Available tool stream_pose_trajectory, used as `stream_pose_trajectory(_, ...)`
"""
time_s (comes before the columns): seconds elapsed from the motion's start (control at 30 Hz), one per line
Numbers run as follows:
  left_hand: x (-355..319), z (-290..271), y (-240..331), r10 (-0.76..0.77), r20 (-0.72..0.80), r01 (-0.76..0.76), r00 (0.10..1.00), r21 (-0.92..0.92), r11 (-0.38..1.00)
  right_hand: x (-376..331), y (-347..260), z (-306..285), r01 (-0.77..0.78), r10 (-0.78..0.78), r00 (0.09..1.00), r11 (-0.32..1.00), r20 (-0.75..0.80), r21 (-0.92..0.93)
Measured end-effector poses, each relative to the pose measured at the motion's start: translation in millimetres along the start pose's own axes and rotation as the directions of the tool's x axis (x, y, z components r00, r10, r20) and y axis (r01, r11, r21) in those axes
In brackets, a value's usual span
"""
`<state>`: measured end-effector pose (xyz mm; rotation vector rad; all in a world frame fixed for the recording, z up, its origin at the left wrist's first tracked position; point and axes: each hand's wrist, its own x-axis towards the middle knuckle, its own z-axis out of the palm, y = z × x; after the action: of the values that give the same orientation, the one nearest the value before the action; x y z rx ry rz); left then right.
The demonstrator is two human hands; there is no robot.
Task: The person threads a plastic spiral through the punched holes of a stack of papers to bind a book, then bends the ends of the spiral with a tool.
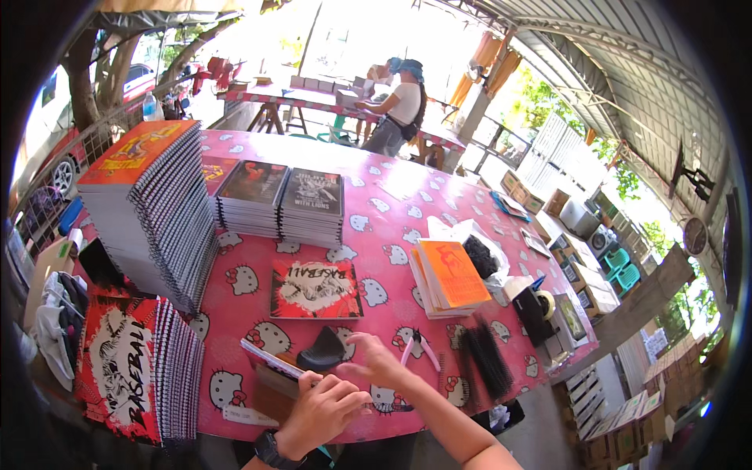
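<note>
My left hand [327, 403], with a black watch on the wrist, has its fingers closed on the edge of a thin notebook [266, 356]. That notebook is tilted up and seen nearly edge-on, above a brown block-like thing [274, 395]. Just right of it, my right hand [376, 362] is held with its fingers apart and nothing in them. Beside its fingertips is a black curved object [323, 349] whose kind I cannot make out. Pink-handled pliers [423, 351] lie to the right of that hand. Farther back, a red notebook [316, 290] lies flat.
Tall stacks of spiral-bound notebooks [168, 204] stand at left, with a lower red stack [125, 368] nearer. Dark-covered stacks [312, 207] sit behind. Right: orange-covered page stacks [450, 274], black binding coils [487, 359] and a tape roll [546, 303]. A person [403, 106] works at a far table.
</note>
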<state>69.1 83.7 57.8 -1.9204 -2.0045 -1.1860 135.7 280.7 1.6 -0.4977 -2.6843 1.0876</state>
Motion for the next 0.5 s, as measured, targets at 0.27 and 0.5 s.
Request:
stream_pose_trajectory(0.27,4,-5,0,0.021,-0.094,-0.023,0.995,-0.023,0.999,25,1,60,0.182,-0.203,0.979,0.926,-0.031,-0.33)
stream_pose_trajectory(0.5,2,-6,-2,0.023,0.039,-0.02,0.999,-0.078,0.997,-33,12,24,0.108,-0.144,0.983,0.952,-0.11,-0.286)
